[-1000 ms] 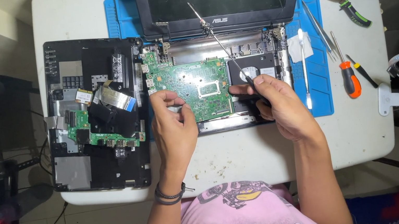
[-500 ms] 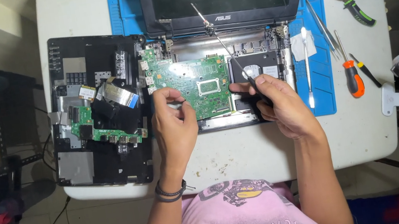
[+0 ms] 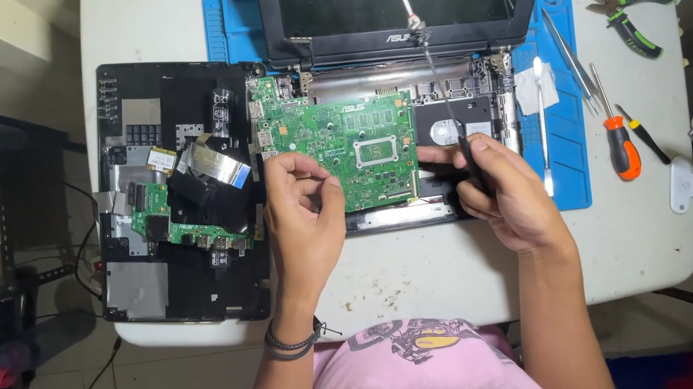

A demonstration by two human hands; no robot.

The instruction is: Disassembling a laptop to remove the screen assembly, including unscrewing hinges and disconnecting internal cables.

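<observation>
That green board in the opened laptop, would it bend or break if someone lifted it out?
The green circuit board is a thin, flat sheet, so it probably feels light and fairly stiff, flexing only slightly. It is crowded with small chips and connectors, so it looks fragile to knocks or twisting. The left hand hovers at its edge, likely the safest place to hold.

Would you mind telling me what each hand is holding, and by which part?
The right hand grips a thin screwdriver by its dark handle. Whether the left hand pinches anything cannot be told.
</observation>
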